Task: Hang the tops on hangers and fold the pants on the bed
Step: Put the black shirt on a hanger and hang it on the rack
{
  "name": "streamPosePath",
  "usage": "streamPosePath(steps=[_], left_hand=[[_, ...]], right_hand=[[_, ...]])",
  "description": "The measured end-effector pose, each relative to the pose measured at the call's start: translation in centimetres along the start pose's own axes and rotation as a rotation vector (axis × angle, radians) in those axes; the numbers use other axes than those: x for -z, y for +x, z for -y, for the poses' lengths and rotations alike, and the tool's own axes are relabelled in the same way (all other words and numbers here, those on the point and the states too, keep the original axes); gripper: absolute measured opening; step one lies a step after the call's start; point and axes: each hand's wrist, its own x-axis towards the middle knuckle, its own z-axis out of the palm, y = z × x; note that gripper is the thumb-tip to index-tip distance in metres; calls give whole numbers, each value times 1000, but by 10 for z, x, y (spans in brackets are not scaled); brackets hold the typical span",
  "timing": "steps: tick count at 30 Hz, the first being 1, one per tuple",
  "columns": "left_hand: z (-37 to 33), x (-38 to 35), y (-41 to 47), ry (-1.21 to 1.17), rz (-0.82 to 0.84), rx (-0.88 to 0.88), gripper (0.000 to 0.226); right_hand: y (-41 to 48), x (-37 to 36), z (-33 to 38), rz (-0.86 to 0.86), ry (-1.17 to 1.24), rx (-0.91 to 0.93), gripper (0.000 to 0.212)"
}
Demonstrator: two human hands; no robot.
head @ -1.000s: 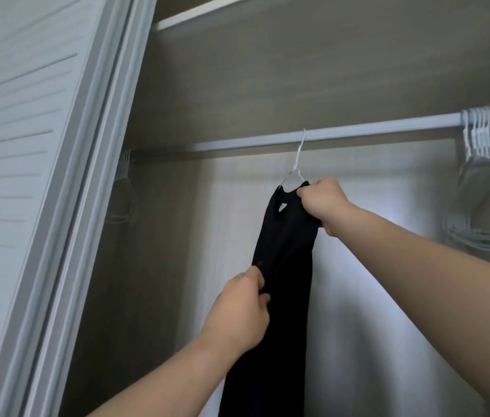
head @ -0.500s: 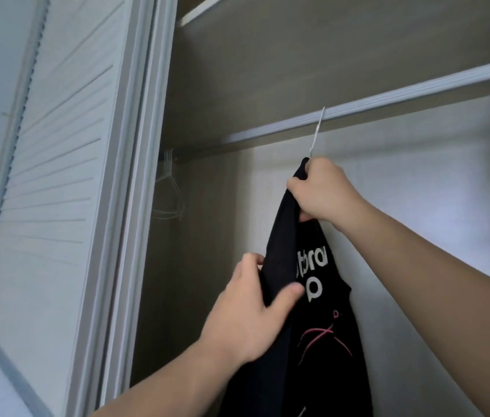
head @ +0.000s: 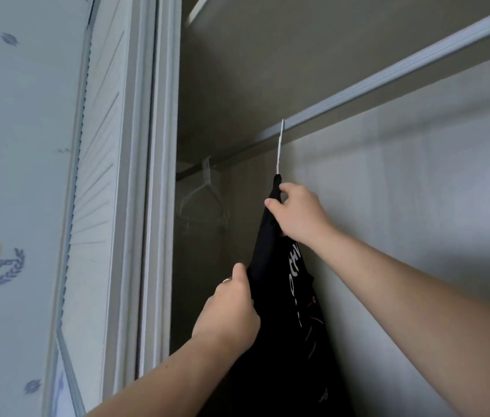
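A black top (head: 279, 341) with white and pink print hangs on a white hanger (head: 279, 145), whose hook sits over the closet rail (head: 388, 73). My right hand (head: 297, 215) grips the top at its neck, just under the hook. Lower down, my left hand (head: 228, 314) pinches the left edge of the black cloth. The hanger's shoulders are hidden inside the top.
Several empty white hangers (head: 204, 200) hang at the rail's far left end. A white louvred sliding door (head: 108, 206) stands to the left of the opening. A shelf (head: 267, 55) runs above the rail. Pale patterned wallpaper (head: 11, 176) fills the left side.
The view has swung left and nearer. The top has turned edge-on, with less of the print showing. My left hand has closed onto the cloth's left edge; my right hand stays at the neck.
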Motion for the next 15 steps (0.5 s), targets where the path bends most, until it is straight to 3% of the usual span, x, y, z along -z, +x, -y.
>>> streamPosePath(steps=[4,8,15], left_hand=[[15,15,18,131,111,87,43],[15,28,39,284,211,144,47],[22,30,83,447,206,337,53]], right_hand=[[18,-37,-12,29,35,22,55],[41,-76,-21,95,162,25,53],[75,-137,-20,175,358,-40,54]])
